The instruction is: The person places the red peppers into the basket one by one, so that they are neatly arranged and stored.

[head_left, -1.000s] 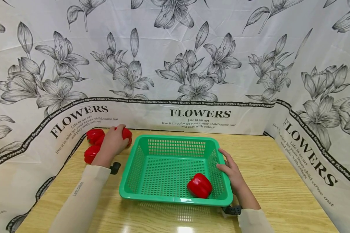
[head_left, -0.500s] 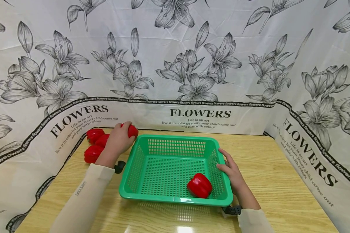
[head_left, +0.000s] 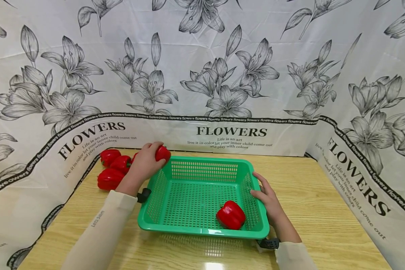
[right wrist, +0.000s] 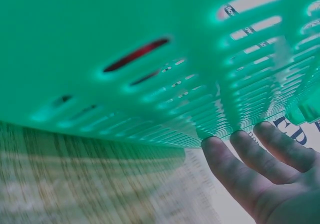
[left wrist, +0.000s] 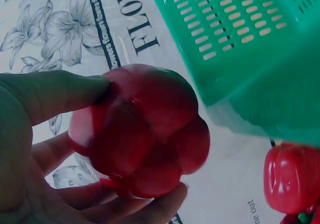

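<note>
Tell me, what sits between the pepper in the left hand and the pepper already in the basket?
In the head view, only the green basket's near-left wall and bare mesh floor separate the held pepper from the pepper inside.

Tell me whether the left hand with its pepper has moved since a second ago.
Yes. The left hand, gripping a red pepper, has shifted right, away from the peppers on the table and up to the green basket's far-left corner.

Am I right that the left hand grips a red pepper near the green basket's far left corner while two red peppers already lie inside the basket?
Not quite. The left hand does grip a red pepper near the far left corner of the green basket, but the head view shows only one pepper in the basket, near its front right corner. The other peppers lie on the table, left of the basket.
</note>
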Demonstrator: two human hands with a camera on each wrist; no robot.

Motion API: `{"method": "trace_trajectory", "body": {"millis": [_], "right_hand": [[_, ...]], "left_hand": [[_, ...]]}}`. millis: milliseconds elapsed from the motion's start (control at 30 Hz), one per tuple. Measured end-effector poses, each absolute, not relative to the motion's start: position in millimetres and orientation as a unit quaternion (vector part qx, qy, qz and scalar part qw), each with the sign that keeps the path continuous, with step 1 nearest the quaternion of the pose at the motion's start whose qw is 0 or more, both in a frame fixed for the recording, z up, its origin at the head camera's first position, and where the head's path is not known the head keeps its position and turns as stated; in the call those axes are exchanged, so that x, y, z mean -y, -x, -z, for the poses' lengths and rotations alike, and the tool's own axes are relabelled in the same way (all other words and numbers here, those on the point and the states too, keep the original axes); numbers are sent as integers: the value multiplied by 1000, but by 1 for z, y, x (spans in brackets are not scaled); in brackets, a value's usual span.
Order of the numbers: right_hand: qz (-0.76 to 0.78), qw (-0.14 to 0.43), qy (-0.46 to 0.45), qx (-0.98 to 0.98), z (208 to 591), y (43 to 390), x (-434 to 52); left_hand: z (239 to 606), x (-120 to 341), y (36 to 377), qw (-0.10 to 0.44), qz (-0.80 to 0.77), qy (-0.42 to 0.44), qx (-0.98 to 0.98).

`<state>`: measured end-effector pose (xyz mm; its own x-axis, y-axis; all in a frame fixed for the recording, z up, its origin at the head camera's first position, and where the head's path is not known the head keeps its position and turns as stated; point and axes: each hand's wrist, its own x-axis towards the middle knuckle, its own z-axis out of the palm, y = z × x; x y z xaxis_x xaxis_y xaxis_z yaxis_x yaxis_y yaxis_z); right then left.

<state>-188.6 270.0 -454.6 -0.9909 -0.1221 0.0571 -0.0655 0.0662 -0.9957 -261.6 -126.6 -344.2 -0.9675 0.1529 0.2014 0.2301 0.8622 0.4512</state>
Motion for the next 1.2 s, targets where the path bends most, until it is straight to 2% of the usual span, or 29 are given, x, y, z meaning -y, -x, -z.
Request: {"method": "trace_trajectory", "body": {"millis": [167, 633, 1200], "right_hand": [[680, 19, 66, -730, 455, 189, -270], [674, 13, 64, -736, 454, 190, -272], [684, 21, 61, -727, 455, 189, -271]], "left_hand": [[344, 121, 260, 63, 265, 105, 956], [345, 98, 256, 60, 281, 152, 946], [357, 71, 253, 11, 235, 214, 948]]}}
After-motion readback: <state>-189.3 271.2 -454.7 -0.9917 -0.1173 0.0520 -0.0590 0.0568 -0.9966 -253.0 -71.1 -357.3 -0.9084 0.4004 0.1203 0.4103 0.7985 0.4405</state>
